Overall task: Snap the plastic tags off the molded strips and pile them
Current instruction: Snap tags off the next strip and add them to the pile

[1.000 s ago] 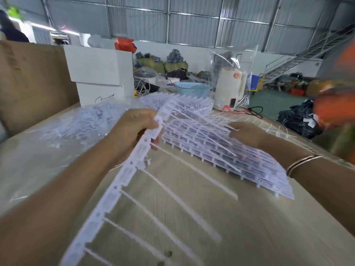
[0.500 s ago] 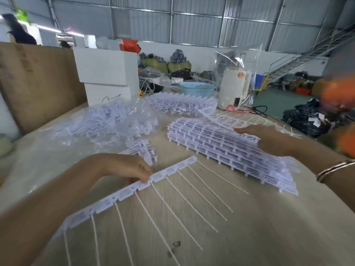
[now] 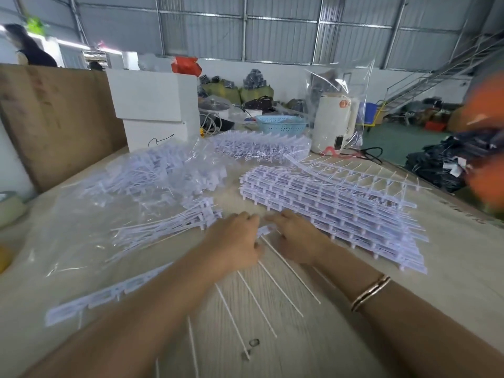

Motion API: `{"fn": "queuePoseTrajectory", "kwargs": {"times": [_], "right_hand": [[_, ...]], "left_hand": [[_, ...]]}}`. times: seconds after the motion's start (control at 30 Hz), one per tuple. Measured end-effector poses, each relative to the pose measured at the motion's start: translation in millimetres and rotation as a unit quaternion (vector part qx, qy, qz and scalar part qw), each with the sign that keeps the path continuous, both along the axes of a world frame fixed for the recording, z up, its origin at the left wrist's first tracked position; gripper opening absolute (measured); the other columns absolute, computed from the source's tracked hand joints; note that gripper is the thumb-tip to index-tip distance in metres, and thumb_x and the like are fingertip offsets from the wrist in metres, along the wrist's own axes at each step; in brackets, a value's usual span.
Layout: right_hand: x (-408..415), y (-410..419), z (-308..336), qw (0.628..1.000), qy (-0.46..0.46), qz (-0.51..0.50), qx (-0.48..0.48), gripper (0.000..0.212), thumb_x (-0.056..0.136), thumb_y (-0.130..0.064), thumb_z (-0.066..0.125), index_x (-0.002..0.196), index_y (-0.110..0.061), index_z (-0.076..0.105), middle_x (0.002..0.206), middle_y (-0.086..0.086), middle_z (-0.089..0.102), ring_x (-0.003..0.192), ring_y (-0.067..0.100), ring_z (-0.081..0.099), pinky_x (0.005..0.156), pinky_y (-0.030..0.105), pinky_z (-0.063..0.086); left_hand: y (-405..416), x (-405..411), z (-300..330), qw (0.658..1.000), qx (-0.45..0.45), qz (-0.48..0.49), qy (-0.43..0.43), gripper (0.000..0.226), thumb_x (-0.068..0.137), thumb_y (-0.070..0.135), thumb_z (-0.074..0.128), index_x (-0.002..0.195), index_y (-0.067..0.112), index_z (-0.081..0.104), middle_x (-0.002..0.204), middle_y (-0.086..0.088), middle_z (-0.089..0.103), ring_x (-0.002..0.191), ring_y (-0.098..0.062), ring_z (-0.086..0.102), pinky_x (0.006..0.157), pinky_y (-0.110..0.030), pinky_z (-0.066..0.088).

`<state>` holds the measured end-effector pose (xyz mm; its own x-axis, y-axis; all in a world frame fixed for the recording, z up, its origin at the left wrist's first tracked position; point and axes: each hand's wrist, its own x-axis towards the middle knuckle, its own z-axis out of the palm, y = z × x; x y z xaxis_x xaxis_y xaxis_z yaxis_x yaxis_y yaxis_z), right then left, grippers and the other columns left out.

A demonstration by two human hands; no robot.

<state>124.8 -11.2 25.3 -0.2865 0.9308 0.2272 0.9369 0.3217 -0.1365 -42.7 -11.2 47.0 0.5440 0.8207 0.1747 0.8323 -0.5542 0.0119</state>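
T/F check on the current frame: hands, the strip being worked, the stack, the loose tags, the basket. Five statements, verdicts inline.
1. Both hands, left hand and right hand, are on the end of one molded strip. True.
2. The stack of strips lies left of the hands. False: it lies to their right.
3. A small pile of snapped-off tags lies left of the left hand. True.
4. The blue basket sits on top of the stack. False: it stands behind, at the table's far end.
5. A bracelet is on the left wrist. False: on the right.
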Motion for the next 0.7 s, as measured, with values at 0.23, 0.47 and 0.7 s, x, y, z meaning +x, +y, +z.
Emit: {"fn": "queuePoseTrajectory", "kwargs": {"times": [0.23,0.47,0.7], "right_hand": [[5.3,-11.9,3.6,0.985,0.170,0.004,-0.028,0.041,0.089,-0.018,0.058,0.129,-0.014,0.053,0.113,0.005,0.056,0.095,0.013,0.052,0.080,0.013,0.040],[24.9,-23.8,15.5,0.964,0.224,-0.002,-0.144,0.009,0.095,-0.025,0.054,0.095,-0.022,0.063,0.083,-0.002,0.057,0.069,-0.003,0.049,0.060,0.011,0.034],[14.0,-28.8,7.7,0.926,0.340,0.057,-0.156,0.011,0.089,-0.019,0.063,0.083,-0.010,0.064,0.064,-0.009,0.051,0.057,0.004,0.042,0.055,0.016,0.032]], "left_hand": [[2.2,9.4,-15.0,0.998,0.049,-0.027,-0.020,0.029,0.089,0.020,0.050,0.118,0.017,0.051,0.109,-0.003,0.055,0.105,-0.024,0.053,0.074,-0.035,0.043],[-2.5,-15.4,-20.6,0.986,0.111,-0.085,-0.087,0.027,0.091,0.033,0.051,0.118,0.032,0.047,0.102,0.010,0.056,0.093,-0.013,0.055,0.070,-0.031,0.046],[-10.2,-24.0,-15.5,0.980,0.152,-0.113,-0.056,0.039,0.089,0.052,0.051,0.124,0.032,0.053,0.097,0.006,0.064,0.084,-0.019,0.063,0.071,-0.029,0.047]]}}
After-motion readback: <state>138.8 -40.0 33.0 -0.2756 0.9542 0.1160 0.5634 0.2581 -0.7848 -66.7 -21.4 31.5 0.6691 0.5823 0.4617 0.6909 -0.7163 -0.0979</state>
